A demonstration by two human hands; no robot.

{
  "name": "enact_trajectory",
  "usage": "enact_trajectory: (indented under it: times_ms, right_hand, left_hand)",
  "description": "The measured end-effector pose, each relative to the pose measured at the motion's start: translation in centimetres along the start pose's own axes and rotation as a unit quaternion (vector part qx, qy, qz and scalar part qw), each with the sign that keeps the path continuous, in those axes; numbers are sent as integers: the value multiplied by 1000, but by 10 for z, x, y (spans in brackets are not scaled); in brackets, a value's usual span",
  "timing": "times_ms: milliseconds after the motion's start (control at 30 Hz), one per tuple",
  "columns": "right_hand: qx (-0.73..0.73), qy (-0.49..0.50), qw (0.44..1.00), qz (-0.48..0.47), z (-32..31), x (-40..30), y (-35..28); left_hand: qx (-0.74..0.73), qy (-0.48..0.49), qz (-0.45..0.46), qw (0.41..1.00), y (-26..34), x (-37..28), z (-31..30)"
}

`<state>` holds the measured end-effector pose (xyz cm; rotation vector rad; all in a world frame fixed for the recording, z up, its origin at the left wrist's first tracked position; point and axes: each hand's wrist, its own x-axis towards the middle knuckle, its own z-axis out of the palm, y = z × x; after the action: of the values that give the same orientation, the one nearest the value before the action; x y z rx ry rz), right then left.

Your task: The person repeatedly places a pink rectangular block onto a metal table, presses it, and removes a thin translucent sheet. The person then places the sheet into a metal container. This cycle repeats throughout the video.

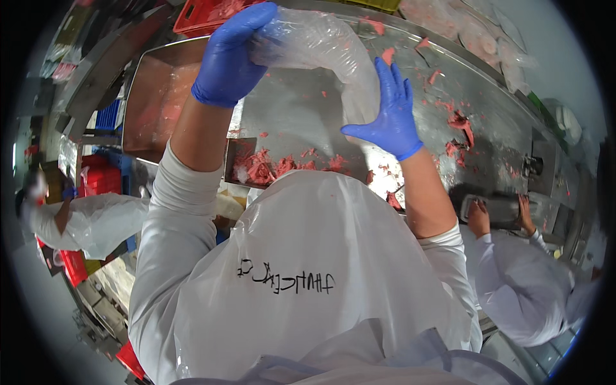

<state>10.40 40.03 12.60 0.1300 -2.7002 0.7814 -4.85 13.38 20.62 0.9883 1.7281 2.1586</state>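
Note:
My left hand (231, 60), in a blue glove, grips one end of a long clear plastic bag (320, 41) above the steel table (293, 106). From there the plastic arches to the right and its other part hangs down toward my right hand (392, 115). That hand is also gloved in blue, with its fingers spread and the thumb pointing left. It is right beside the plastic's edge; whether it touches cannot be told. Below the plastic, pink ground meat (260, 166) lies in clumps along the table's near edge.
A steel bin (149, 96) stands left of the table, a red crate (192, 19) with pink meat behind it. Meat scraps (462, 127) dot the table's right side. Filled clear bags (476, 38) lie beyond its far rim. Co-workers stand at left (91, 221) and right, one handling a metal tray (500, 209).

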Motion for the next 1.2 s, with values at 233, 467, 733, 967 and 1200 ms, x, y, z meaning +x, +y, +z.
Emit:
enact_trajectory:
  times_ms: [233, 467, 733, 967, 1200]
  right_hand:
    - [-145, -334, 910, 200, 55, -64, 60]
    - [-172, -251, 900, 312, 45, -116, 86]
    - [-247, -103, 911, 313, -34, -116, 158]
    - [-248, -38, 935, 251, -89, -106, 154]
    - [436, -259, 809, 298, -56, -142, 24]
  left_hand:
    - [-110, 104, -35, 988, 13, -24, -26]
    - [435, 102, 178, 877, 35, -56, -57]
    - [223, -419, -318, 821, 71, -83, -48]
    - [642, -223, 8, 734, -16, -84, -141]
    - [162, 346, -61, 922, -56, -48, -111]
